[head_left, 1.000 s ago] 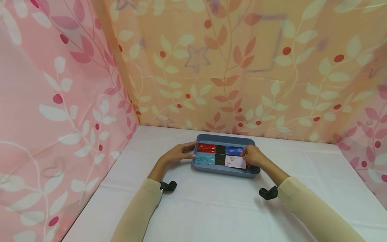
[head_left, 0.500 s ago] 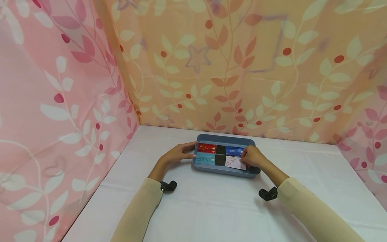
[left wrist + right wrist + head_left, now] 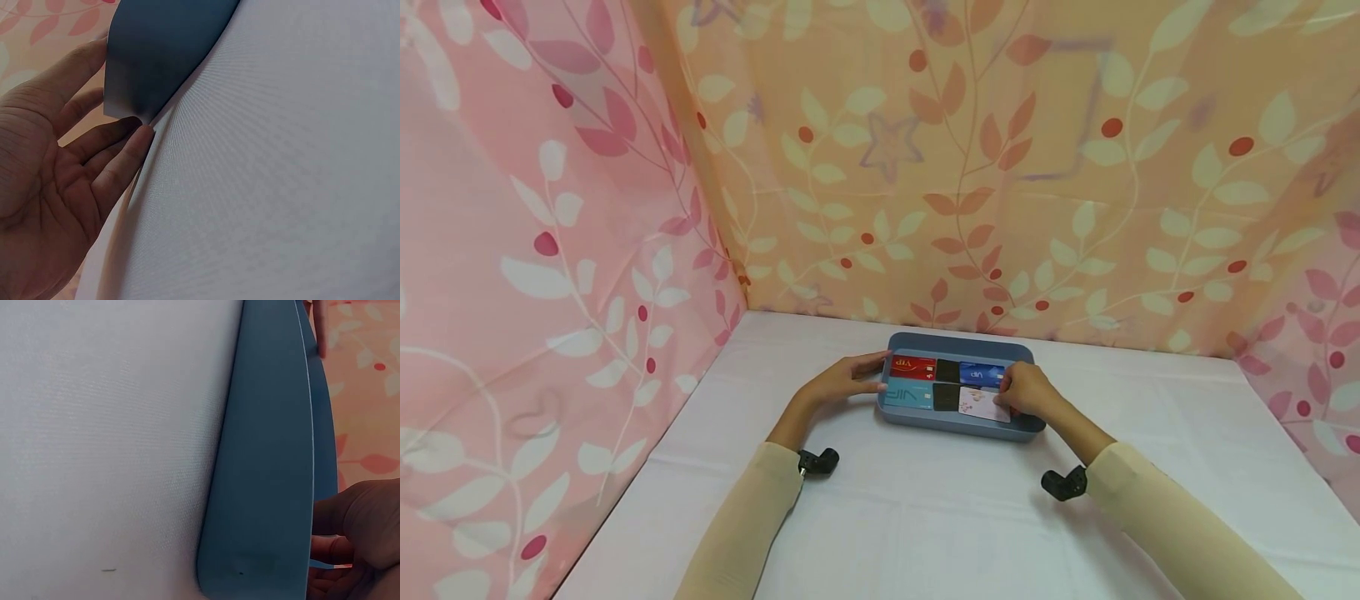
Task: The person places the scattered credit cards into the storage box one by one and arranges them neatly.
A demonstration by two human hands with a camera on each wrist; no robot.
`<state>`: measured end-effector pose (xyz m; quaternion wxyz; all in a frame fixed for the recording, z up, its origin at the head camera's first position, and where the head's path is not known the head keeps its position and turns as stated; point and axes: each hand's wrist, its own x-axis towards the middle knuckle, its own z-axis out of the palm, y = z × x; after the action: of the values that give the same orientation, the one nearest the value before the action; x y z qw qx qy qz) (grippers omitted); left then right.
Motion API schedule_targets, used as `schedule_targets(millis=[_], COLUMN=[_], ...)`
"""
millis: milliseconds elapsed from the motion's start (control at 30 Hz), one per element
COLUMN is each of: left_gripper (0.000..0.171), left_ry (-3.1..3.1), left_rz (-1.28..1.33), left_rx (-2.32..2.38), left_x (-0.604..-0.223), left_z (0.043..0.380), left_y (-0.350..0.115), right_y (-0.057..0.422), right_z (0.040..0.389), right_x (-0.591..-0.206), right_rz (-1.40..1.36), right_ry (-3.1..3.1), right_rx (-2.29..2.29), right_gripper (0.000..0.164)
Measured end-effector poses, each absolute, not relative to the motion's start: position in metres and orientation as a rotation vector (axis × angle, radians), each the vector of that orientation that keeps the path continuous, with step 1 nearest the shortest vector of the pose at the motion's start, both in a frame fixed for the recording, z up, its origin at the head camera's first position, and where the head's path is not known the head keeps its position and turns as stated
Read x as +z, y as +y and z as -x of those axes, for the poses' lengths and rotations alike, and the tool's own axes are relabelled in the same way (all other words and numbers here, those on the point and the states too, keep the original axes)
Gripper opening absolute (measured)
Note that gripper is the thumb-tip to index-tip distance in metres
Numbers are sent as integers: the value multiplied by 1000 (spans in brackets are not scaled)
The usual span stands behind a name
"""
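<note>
A blue-grey tray [image 3: 955, 422] lies on the white tabletop, several flat cards inside it. My left hand [image 3: 841, 379] rests against its left end, thumb and fingers extended and apart along the wall. In the left wrist view, the left fingers [image 3: 119, 165] reach the tray's outer side. My right hand [image 3: 1028, 388] reaches into the right end with curled fingers and grips the right edge of a pale card with pink blossoms [image 3: 979, 402]. Behind that card lies a blue card [image 3: 979, 373]. The tray wall partly hides the right fingers [image 3: 331, 549] in the right wrist view.
On the tray's left half are a red card [image 3: 912, 367] and a teal card [image 3: 910, 393]. Dark patches [image 3: 947, 383] separate the left and right cards. A patterned cloth [image 3: 970, 167] stands close behind the tray, and another cloth [image 3: 587, 250] borders the left.
My right thumb has shifted from beside the blue card down onto the blossom card, which has turned slightly. My left hand and the tray hold their places.
</note>
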<state>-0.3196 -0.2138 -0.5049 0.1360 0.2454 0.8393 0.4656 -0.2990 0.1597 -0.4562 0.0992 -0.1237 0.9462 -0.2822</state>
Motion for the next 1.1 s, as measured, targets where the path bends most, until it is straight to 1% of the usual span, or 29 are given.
schedule_targets(millis=[367, 567, 800, 1100], left_gripper=[78, 78, 78, 70], left_ry=[2416, 2420, 2416, 2393], left_rz=[-709, -702, -697, -703], left_rx=[1348, 1354, 1325, 1364], left_x=[-503, -503, -502, -498], left_z=[320, 318, 318, 321], left_y=[-214, -215, -214, -221], right_y=[161, 159, 158, 155], right_z=[299, 298, 288, 283], right_x=[-460, -461, -459, -447], right_rz=[371, 428, 509, 589], right_ry=[2820, 2865, 2927, 2956], right_rx=[-817, -791, -771, -763], right_gripper=[18, 20, 18, 16])
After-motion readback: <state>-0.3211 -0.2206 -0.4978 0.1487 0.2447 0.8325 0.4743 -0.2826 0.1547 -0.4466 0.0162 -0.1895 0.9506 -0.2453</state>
